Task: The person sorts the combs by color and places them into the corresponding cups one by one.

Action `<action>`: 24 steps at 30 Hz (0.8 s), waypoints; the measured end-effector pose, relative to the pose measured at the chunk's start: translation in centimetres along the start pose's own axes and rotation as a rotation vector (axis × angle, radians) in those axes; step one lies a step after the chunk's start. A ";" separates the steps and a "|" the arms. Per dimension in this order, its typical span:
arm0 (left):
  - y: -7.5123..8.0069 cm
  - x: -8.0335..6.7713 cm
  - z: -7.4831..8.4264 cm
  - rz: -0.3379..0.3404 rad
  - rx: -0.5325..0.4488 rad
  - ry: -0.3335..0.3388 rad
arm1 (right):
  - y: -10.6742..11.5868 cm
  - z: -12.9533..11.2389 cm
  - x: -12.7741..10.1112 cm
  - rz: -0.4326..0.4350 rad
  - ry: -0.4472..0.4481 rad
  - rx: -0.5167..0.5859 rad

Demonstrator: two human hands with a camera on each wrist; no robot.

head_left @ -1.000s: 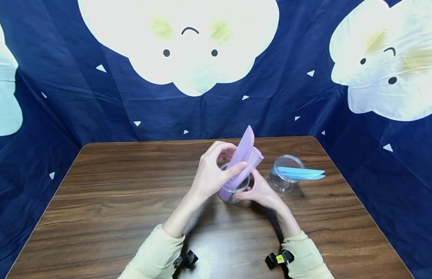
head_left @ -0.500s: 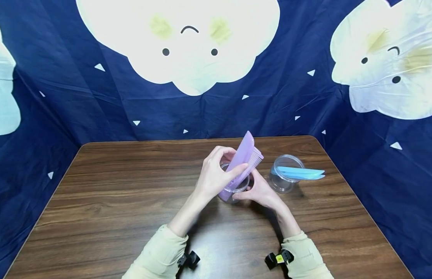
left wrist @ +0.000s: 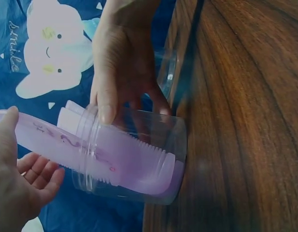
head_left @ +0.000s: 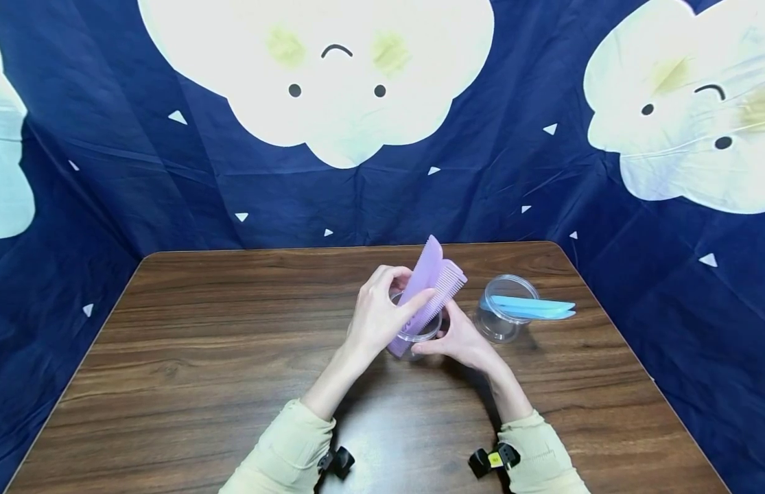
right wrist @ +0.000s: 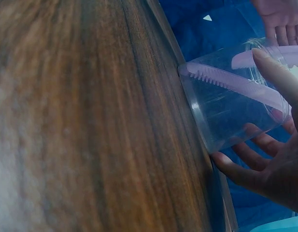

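In the head view my left hand [head_left: 379,312] pinches a purple comb [head_left: 427,264] between thumb and fingers, slanted into the mouth of a clear plastic jar [head_left: 428,331]. A second purple comb [head_left: 450,280] leans in that jar, beside the first. My right hand [head_left: 461,337] holds the jar from the right side, thumb near its rim. The left wrist view shows dark lettering on the pinched comb [left wrist: 54,140], its outer end under my left thumb. One comb [right wrist: 221,79] reaches the jar's bottom in the right wrist view, where my right hand [right wrist: 279,169] spans the jar wall.
To the right stands another clear jar [head_left: 498,333] with blue combs or similar flat blue pieces [head_left: 536,307] sticking out over its rim. The brown wooden table [head_left: 191,370] ends at a dark blue cloth backdrop [head_left: 191,199] with cloud pictures.
My left hand has moved slightly right and lowered the pinched comb a little, its top tilting left. My right hand, its jar and the jar at the right have stayed put.
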State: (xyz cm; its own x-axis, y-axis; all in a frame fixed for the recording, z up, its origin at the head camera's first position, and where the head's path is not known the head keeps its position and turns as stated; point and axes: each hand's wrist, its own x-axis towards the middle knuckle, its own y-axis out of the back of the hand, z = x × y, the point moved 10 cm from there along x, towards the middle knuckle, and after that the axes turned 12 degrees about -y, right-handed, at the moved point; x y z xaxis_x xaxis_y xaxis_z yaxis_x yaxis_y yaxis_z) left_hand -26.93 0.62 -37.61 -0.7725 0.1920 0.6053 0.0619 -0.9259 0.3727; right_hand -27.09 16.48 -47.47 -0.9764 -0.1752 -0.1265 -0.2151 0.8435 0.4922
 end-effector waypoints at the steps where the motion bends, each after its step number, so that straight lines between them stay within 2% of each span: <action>1: -0.1 -0.1 -0.1 -0.006 0.012 0.007 | 0.0 0.0 0.0 0.002 -0.002 0.000; 4: -0.2 -0.2 -0.3 -0.023 0.056 0.018 | 0.0 0.0 0.0 -0.001 -0.009 0.005; 8: 0.0 -0.2 0.0 -0.027 0.095 -0.013 | 0.0 -0.1 0.0 0.000 -0.013 -0.012; 13: 0.8 -0.3 0.3 -0.008 0.109 -0.066 | -0.2 -0.2 0.0 -0.015 -0.005 -0.016; 24: 2.2 -0.9 0.1 0.016 0.112 -0.126 | -0.4 -0.4 0.0 -0.034 -0.012 0.035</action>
State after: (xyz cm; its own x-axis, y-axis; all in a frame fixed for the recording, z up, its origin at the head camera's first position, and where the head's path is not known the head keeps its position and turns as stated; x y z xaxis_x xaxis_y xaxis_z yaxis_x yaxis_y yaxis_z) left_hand -26.05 -1.53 -37.24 -0.6855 0.2239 0.6928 0.1489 -0.8883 0.4344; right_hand -27.01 15.99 -47.30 -0.9682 -0.1978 -0.1533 -0.2469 0.8546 0.4569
